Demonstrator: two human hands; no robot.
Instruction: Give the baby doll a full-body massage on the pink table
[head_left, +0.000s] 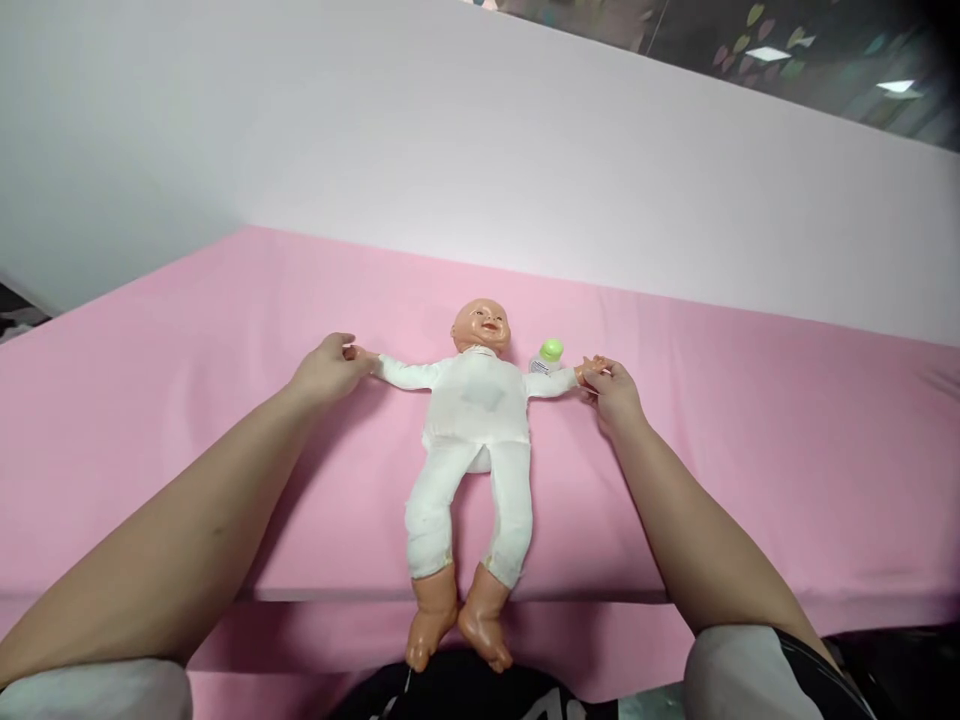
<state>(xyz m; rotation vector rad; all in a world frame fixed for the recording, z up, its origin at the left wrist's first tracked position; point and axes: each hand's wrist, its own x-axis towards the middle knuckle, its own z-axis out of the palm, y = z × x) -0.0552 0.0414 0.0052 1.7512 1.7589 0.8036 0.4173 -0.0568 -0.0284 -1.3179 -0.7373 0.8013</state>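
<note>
My left hand point(330, 367) has its fingers closed around one tiny hand of the baby doll point(474, 440), and my right hand point(615, 392) pinches the other, so the doll's arms are stretched wide. The doll lies face up on the pink bed point(187, 330), feet hanging over the near edge. A small bottle with a green cap point(547, 356) sits just beside its shoulder.

A small bottle point(547, 357) with a green cap lies on the pink sheet point(750, 450), which covers the whole bed. Behind the bed rises a plain pale wall point(450, 130), and ceiling lights point(765, 53) show at the top right.
</note>
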